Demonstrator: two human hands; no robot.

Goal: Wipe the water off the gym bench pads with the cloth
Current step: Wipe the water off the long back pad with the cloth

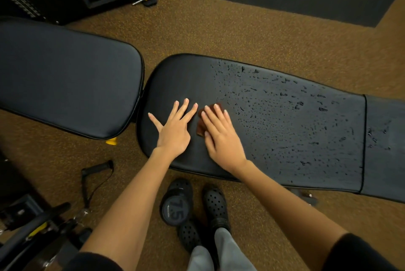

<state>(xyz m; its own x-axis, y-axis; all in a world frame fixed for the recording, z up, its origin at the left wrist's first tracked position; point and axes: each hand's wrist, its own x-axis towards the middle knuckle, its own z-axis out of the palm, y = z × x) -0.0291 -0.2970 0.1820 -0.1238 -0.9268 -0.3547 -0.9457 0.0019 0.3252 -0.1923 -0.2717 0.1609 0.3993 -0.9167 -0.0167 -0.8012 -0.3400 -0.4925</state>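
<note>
Many beaded droplets [285, 117] on smooth vinyl pad [186, 77]

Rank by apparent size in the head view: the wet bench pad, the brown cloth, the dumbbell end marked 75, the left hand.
1. wet bench pad
2. left hand and dumbbell end: look alike, and the dumbbell lies lower, so unranked
3. brown cloth, mostly hidden under the right hand

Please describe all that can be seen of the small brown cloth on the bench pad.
The small reddish-brown cloth looks like soft fabric, folded or bunched. It lies flat on the black vinyl bench pad, at the edge of the dry part, with water droplets to its right. The right hand presses on it with straight fingers and hides most of it.
</note>
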